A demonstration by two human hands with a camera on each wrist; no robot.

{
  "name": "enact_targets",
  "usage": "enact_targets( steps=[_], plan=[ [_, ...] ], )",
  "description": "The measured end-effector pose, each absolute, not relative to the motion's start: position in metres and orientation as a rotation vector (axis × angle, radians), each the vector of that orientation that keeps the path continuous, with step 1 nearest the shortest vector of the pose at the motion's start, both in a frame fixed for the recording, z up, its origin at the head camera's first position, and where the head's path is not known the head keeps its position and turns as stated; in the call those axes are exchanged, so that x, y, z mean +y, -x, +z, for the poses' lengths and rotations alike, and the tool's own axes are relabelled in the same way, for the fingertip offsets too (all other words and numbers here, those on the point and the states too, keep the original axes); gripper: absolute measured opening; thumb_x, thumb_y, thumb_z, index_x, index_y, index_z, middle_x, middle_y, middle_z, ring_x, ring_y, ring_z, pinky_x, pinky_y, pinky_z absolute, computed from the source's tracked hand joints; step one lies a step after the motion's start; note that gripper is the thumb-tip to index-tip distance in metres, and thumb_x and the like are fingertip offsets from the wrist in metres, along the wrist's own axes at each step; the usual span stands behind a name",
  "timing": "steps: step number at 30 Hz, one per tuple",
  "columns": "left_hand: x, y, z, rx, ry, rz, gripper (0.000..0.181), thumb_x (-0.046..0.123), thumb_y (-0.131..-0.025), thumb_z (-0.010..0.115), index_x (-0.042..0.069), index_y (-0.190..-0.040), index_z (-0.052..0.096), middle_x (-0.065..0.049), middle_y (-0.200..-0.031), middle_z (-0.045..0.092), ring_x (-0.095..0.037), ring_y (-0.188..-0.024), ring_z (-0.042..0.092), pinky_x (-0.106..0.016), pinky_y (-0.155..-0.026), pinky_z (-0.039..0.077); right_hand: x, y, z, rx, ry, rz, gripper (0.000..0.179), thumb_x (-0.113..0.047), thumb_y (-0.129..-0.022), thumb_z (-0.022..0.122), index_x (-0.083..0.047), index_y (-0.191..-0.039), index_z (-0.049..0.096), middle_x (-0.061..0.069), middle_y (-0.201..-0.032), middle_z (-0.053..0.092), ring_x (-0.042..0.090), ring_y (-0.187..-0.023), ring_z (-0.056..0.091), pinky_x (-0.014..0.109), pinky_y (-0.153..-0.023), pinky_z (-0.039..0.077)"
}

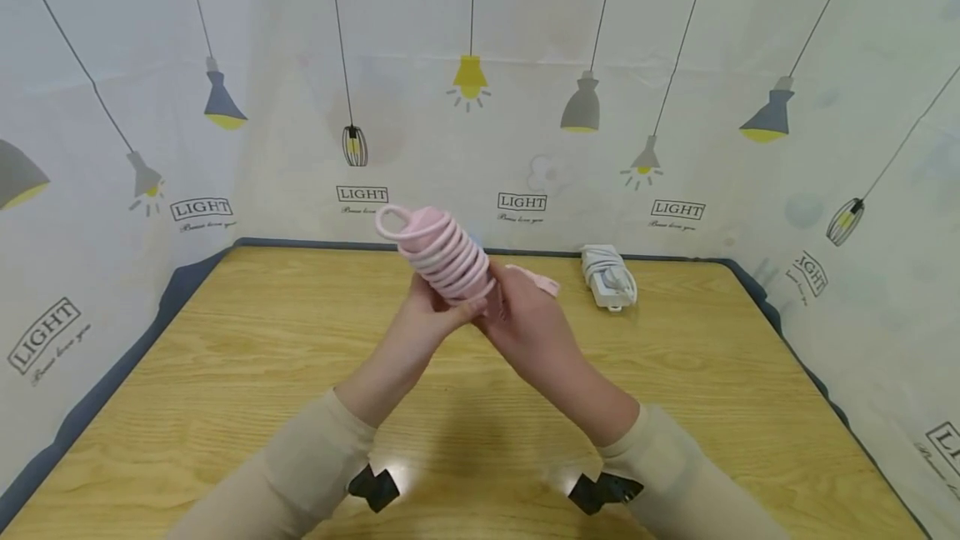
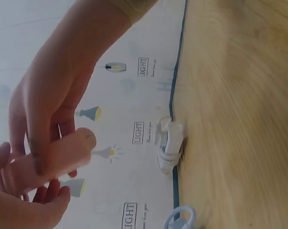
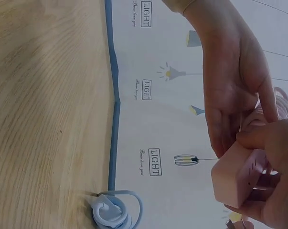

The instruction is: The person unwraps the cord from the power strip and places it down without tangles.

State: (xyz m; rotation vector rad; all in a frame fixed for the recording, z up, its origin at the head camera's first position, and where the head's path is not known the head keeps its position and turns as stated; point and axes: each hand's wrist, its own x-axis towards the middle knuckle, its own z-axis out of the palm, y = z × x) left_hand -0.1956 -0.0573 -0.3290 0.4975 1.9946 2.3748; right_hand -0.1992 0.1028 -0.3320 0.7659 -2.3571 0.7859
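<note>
A pink power strip, its pale pink cord coiled round it, is held above the table by both hands, tilted. My left hand holds the cord-wrapped part from below, thumb laid along the near side. On the other end, my right hand grips the strip, fingers and thumb round it. Outlet slots show on the strip's pink body in the right wrist view. Beyond the right hand a pink plug sticks out; its metal prongs show low in the right wrist view.
A white power strip with its cord bundled lies at the table's back right. A light blue coiled cord is at the back edge, mostly hidden behind the hands in the head view. Printed cloth walls surround the wooden table.
</note>
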Motion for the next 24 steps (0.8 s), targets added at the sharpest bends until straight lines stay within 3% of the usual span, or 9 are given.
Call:
enact_targets(
  steps=[7,13,18,24],
  plan=[
    [-0.076,0.198,-0.325,2.184,-0.524,2.194,0.071,-0.001,-0.083,0.073,0.01,-0.143,0.037,-0.01,-0.135,0.05,-0.028,-0.118,0.053,-0.039,-0.093,0.049,0.111,0.198,-0.331,-2.335,-0.79,0.739,0.053,-0.012,-0.08,0.08,0.001,-0.125,0.055,0.011,-0.105,0.063,0.026,-0.095,0.062,0.041,-0.08,0.053],
    [-0.102,0.197,-0.318,2.25,-0.469,2.223,0.089,-0.008,-0.079,0.075,0.013,-0.148,0.022,-0.013,-0.137,0.049,-0.03,-0.12,0.052,-0.043,-0.095,0.048,0.119,0.197,-0.33,-2.409,-0.791,0.699,0.055,-0.013,-0.079,0.082,0.001,-0.125,0.056,0.011,-0.106,0.062,0.025,-0.096,0.061,0.04,-0.081,0.052],
    [-0.118,0.195,-0.313,2.447,-0.441,2.082,0.102,0.003,-0.079,0.08,0.014,-0.154,0.012,-0.011,-0.143,0.041,-0.026,-0.128,0.045,-0.046,-0.102,0.042,0.122,0.196,-0.328,-2.458,-0.79,0.645,0.055,-0.014,-0.079,0.082,-0.001,-0.126,0.056,0.011,-0.108,0.062,0.024,-0.096,0.061,0.04,-0.08,0.052],
    [-0.127,0.192,-0.309,2.809,-0.529,1.739,0.098,0.015,-0.075,0.086,0.013,-0.151,0.026,-0.01,-0.145,0.039,-0.03,-0.13,0.042,-0.048,-0.102,0.04,0.126,0.196,-0.328,-2.514,-0.809,0.606,0.056,-0.012,-0.078,0.082,-0.002,-0.127,0.056,0.011,-0.11,0.063,0.025,-0.097,0.061,0.04,-0.079,0.053]
  ],
)
